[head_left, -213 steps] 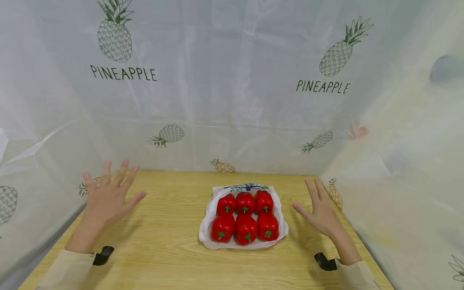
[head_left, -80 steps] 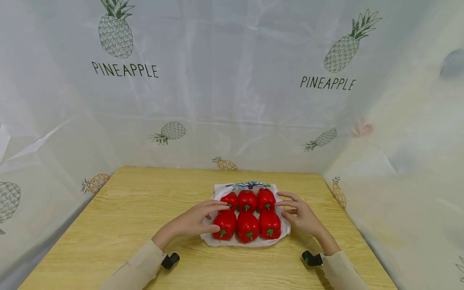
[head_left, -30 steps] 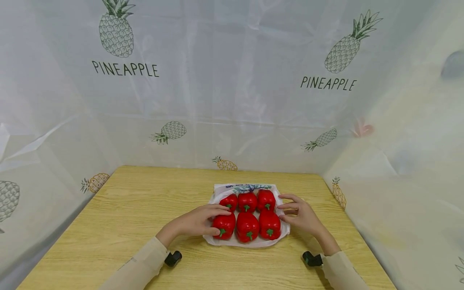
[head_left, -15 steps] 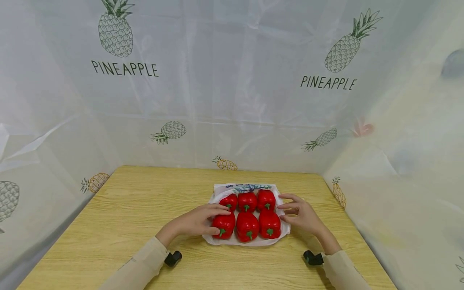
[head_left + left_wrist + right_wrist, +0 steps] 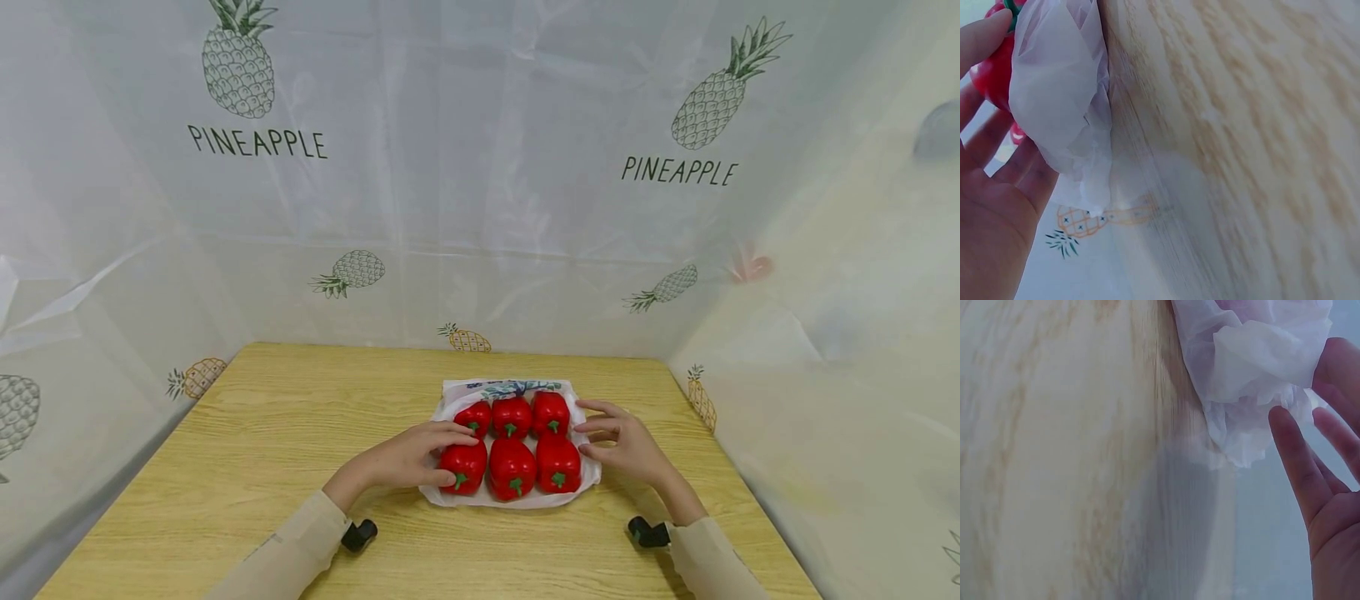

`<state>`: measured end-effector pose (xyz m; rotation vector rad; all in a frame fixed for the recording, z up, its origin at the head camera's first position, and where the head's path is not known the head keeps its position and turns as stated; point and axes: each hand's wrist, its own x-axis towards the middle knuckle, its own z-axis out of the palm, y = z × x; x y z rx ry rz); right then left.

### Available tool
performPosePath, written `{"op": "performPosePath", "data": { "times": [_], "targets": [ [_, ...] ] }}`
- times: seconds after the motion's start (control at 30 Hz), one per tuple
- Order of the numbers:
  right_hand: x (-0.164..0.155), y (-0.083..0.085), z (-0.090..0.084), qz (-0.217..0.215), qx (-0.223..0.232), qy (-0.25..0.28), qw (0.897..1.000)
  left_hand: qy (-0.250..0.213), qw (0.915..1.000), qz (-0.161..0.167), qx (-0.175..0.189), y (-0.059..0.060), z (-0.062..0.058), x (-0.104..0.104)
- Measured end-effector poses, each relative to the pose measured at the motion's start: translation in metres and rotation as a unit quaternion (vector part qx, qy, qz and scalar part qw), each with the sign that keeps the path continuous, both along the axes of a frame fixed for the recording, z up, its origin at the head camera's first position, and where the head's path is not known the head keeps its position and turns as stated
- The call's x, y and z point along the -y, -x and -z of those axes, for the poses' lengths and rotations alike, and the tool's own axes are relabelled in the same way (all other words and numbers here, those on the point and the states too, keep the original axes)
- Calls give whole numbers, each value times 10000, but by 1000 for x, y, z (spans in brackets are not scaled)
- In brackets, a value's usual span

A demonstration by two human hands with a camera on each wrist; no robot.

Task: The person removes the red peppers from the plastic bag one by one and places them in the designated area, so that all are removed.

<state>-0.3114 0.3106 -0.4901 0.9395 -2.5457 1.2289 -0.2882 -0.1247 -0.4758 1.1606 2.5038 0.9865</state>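
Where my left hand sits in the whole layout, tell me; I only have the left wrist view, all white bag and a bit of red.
Observer: In the head view, the left hand rests against the front-left pepper, at the left edge of the white bag.
Operator: Count the peppers.
Observer: Six red peppers, in two rows of three, all on the bag.
Operator: Report the right hand.
Observer: The right hand is at the bag's right edge, fingers fairly straight, beside the front-right pepper.
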Motion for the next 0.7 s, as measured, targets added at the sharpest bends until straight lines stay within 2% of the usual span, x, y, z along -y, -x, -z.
{"op": "performPosePath", "data": {
  "times": [0.23,0.5,0.7],
  "targets": [
    [1,2,-2,-78,76,12,9999,24,10000,-27,10,0,0,0],
    [0,4,-1,-37,175,-10,9998,17,9997,-3,-259,0,1,1],
    [-1,5,0,-60,85,-40,9999,-82,9996,-65,-249,1,0,1]
  ]
}}
